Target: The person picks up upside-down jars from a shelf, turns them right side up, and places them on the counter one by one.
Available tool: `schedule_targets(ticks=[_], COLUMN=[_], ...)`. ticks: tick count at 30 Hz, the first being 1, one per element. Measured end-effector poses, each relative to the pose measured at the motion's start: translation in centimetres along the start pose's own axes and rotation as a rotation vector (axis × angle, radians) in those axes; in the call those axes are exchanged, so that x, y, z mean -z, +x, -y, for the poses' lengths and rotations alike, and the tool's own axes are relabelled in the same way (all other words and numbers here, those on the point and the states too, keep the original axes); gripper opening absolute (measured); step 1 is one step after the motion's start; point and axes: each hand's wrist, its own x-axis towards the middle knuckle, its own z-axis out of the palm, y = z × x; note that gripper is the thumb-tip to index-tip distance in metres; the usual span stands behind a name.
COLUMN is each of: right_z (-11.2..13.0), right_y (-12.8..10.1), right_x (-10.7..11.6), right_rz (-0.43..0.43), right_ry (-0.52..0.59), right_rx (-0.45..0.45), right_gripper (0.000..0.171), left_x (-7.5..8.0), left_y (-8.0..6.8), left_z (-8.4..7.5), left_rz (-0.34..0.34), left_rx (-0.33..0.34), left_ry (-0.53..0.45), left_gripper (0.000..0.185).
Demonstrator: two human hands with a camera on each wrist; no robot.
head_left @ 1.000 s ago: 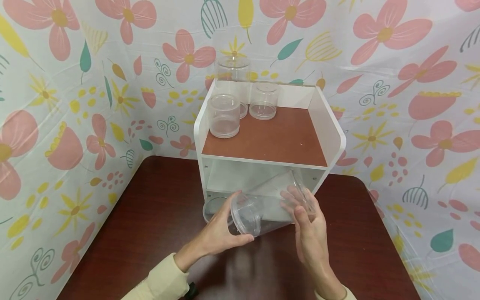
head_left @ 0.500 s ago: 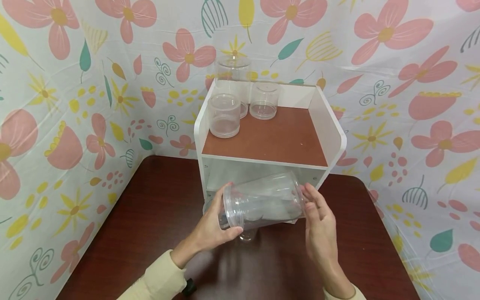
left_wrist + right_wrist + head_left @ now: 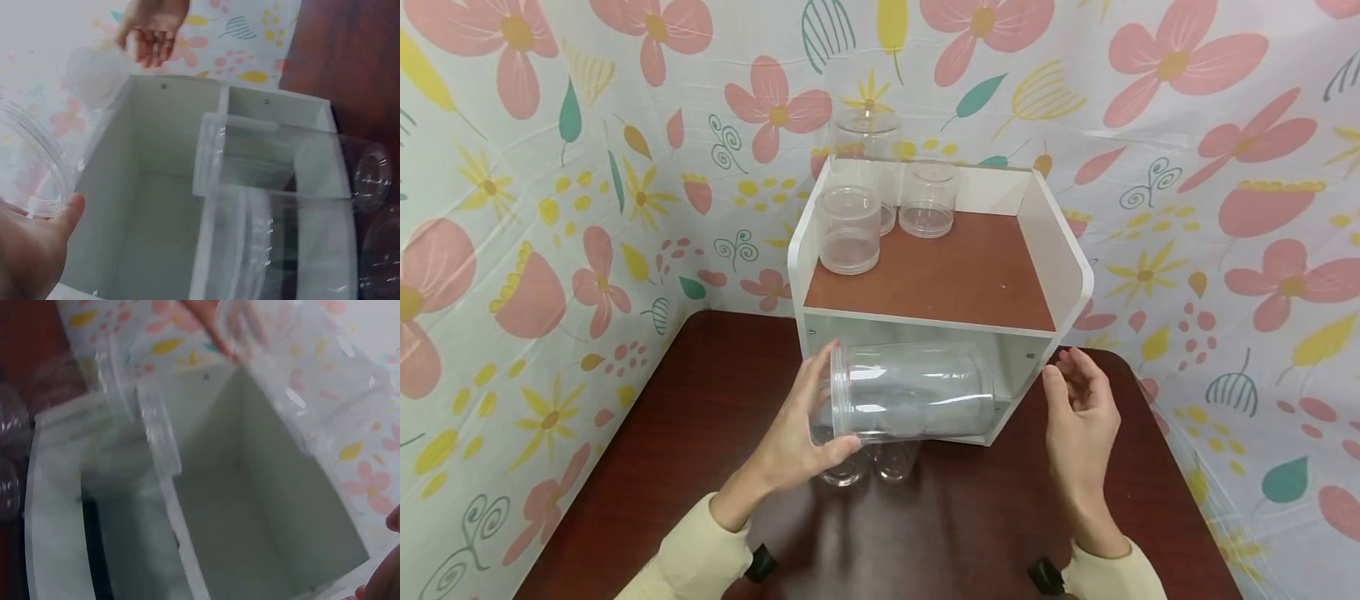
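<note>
Head view: large clear jar (image 3: pixel 917 392) lies on its side in mid-air before the front of a white shelf unit (image 3: pixel 1056 250), above the worktop (image 3: pixel 962 525). Left hand (image 3: pixel 790 433) grips it by the ridged end, thumb along the lower edge, fingers reaching round the upper. Left forearm comes in slantwise from the bottom, cream sleeve (image 3: pixel 692 550) ending at the wrist.

Right hand (image 3: pixel 1082 425) is apart from the jar, beyond its other end; fingers relaxed and loosely bent, holding nothing, thumb pointing up. Its forearm rises from the lower right.

Top of the unit, brown board (image 3: pixel 955 279): three clear containers, seen only from the head. One short container (image 3: pixel 848 233) stands at the front left, a second short container (image 3: pixel 928 200) toward the back, a taller container (image 3: pixel 867 137) behind the first.

The held jar screens much of the unit's front from the head camera. Left wrist view, turned and blurred, opens that up: two compartments, a wide upper one (image 3: pixel 165 212) and a narrower lower one, with a divider between. Before the lower one stand two tall clear jars (image 3: pixel 275 156); from the head, mainly their bases show. Right wrist view repeats the compartments, with the right hand barely in at the lower corner.
</note>
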Motion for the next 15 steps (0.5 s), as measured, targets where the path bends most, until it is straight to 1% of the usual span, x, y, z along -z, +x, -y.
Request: schedule_targets(ticks=[3, 4, 6, 11, 15], right_z=[-1.1, -1.4, -2.0, -3.1, -3.5], right_y=[0.8, 1.0, 1.4, 2.2, 2.6], right_x=[0.0, 0.0, -0.1, -0.5, -0.9], right_rz=[0.005, 0.008, 0.021, 0.044, 0.018], right_ry=[-0.114, -0.135, -0.166, -0.245, -0.306], right_rx=[0.042, 0.052, 0.067, 0.081, 0.106], right_gripper=[0.042, 0.042, 0.042, 0.04, 0.036], left_x=[0.6, 0.9, 1.4, 2.6, 3.4], left_y=[0.2, 0.3, 0.3, 0.3, 0.4], left_z=[-0.5, -0.7, -1.1, -2.2, -3.0], left_rz=[-0.012, -0.015, -0.015, -0.011, -0.01], left_rx=[-0.009, -0.014, -0.003, 0.022, 0.024], left_ry=[0.024, 0.027, 0.046, 0.167, 0.251], left_gripper=[0.103, 0.103, 0.102, 0.101, 0.101])
